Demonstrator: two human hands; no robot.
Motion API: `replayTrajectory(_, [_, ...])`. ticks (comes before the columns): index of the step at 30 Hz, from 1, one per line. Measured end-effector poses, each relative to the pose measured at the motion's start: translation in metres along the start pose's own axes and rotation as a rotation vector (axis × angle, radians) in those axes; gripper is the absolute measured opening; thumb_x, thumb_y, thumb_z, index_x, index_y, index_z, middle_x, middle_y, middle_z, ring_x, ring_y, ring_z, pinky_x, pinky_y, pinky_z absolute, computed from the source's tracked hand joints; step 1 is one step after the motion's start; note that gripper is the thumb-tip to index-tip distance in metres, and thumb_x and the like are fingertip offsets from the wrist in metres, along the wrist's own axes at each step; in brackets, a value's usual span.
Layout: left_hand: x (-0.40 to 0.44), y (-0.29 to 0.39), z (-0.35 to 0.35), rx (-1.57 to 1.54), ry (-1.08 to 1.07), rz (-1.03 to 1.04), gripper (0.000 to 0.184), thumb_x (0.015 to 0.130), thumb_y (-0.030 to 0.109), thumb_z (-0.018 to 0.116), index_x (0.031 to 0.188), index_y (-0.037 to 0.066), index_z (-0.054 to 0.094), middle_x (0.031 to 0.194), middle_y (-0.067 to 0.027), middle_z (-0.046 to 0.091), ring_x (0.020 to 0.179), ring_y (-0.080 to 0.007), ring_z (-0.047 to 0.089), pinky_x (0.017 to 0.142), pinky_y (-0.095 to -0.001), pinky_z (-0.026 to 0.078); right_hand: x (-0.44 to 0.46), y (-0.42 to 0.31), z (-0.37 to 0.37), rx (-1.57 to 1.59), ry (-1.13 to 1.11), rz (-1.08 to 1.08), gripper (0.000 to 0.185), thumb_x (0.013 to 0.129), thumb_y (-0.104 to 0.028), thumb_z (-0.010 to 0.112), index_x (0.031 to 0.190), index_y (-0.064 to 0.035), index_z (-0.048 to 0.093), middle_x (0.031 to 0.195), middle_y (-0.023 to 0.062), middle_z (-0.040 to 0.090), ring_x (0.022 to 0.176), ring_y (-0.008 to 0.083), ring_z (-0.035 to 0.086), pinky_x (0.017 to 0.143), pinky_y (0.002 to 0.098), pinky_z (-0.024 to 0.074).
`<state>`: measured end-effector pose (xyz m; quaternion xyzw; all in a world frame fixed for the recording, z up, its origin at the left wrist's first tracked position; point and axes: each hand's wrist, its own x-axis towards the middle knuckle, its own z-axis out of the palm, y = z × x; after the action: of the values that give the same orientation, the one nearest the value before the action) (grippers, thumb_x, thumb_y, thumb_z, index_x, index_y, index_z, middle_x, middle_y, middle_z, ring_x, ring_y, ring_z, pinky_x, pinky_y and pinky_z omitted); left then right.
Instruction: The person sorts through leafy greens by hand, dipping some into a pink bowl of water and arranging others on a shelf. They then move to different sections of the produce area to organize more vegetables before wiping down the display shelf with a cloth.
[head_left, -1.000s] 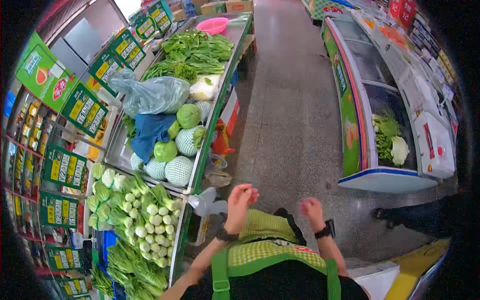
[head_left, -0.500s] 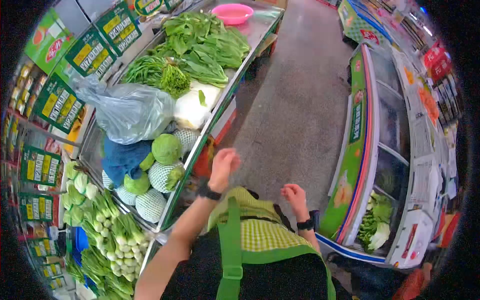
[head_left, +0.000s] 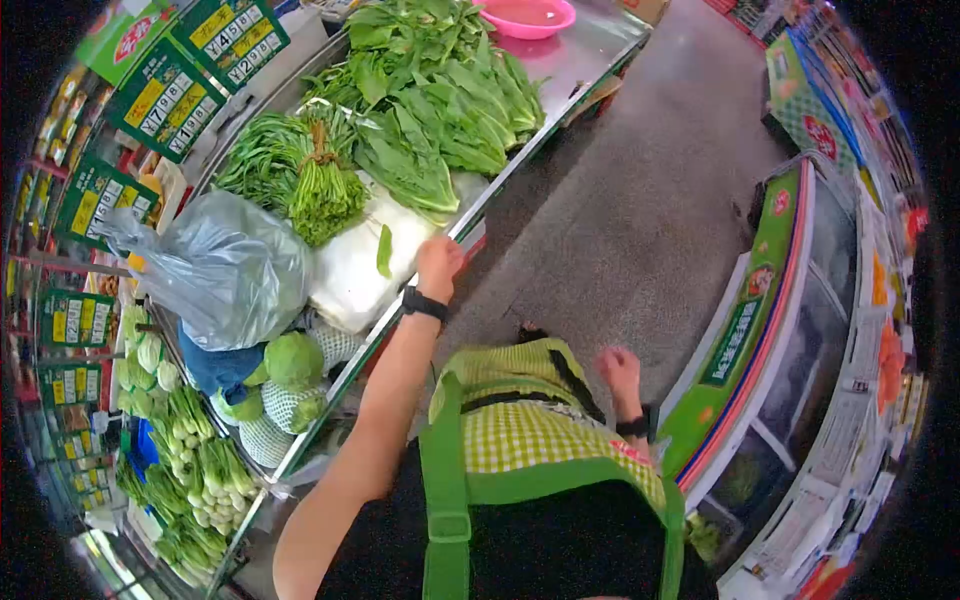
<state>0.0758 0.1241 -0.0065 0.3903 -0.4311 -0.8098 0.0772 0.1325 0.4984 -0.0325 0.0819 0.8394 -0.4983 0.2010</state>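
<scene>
My left hand (head_left: 438,262) is at the metal rim of the produce counter (head_left: 350,372), beside a flat white plastic sheet or bag (head_left: 350,290). Its fingers are curled in, with nothing visible in them; whether it touches the rim I cannot tell. One loose green leaf (head_left: 384,250) lies on the white plastic. My right hand (head_left: 620,368) hangs over the aisle, fingers loosely curled and holding nothing visible. Beyond the white plastic are tied greens (head_left: 325,190) and a heap of leafy lettuce (head_left: 440,110).
A full grey plastic bag (head_left: 235,265) sits left, above a blue cloth (head_left: 215,365) and round green cabbages (head_left: 293,360), some in foam nets. Spring onions (head_left: 200,480) lie nearer. At the back is a pink basin (head_left: 528,30). A freezer (head_left: 735,330) lines the aisle's right.
My view has shifted forward along the counter. My left hand has moved from beside the cabbages to the rim near the white plastic. My right hand stays low over the aisle.
</scene>
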Motion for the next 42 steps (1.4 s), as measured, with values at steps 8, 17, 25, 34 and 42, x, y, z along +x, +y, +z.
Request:
replayTrajectory(8, [0.045,-0.008,0.005,0.115,0.019,0.174,0.016,0.080,0.016,0.050,0.083,0.000,0.050,0.079,-0.0089,0.052,0.072,-0.0190,0.053,0.062,-0.0300,0.045,0.174,-0.184,0.033,0.229,-0.441,-0.278,0.017,0.079,-0.011,0.055,0.093,-0.0006,0.057,0.077,0.0053,0.059,0.069,0.0125,0.055,0.062,0.0251,0.0446])
replayTrajectory(17, [0.130,-0.036,0.019,1.282,0.251,0.458,0.026,0.076,0.020,0.058,0.082,-0.004,0.050,0.073,-0.0108,0.051,0.065,-0.0198,0.050,0.054,-0.0304,0.043,0.282,-0.232,0.136,-0.083,-0.377,-0.508,0.030,0.073,-0.018,0.060,0.097,-0.0016,0.053,0.080,0.0123,0.058,0.074,0.0185,0.056,0.065,0.0311,0.0450])
replayTrajectory(25, [0.126,0.003,0.066,-0.181,0.986,-0.074,0.047,0.065,0.023,0.069,0.092,-0.004,0.042,0.080,-0.0135,0.051,0.069,-0.0216,0.050,0.057,-0.0346,0.041,0.308,-0.255,0.162,-0.220,-0.766,-0.518,0.025,0.078,-0.013,0.054,0.097,0.0035,0.052,0.069,0.0060,0.057,0.059,0.0120,0.055,0.051,0.0243,0.0426])
replayTrajectory(34, [0.111,0.039,0.085,-0.580,0.559,0.003,0.028,0.075,0.020,0.066,0.090,0.009,0.046,0.066,0.0007,0.047,0.051,-0.0112,0.044,0.042,-0.0238,0.034,0.335,-0.284,0.161,-0.171,-1.223,-0.313,0.019,0.082,-0.012,0.053,0.095,0.0020,0.054,0.081,0.0068,0.059,0.066,0.0126,0.058,0.057,0.0236,0.0466])
replayTrajectory(42, [0.092,0.070,0.155,-0.363,0.536,0.464,0.054,0.072,-0.002,0.063,0.118,0.005,0.034,0.110,-0.0092,0.049,0.097,-0.0199,0.052,0.080,-0.0314,0.044,0.388,-0.356,0.121,-0.125,-1.186,-0.244,0.023,0.083,-0.015,0.050,0.099,0.0010,0.053,0.091,0.0097,0.061,0.071,0.0123,0.059,0.060,0.0234,0.0469])
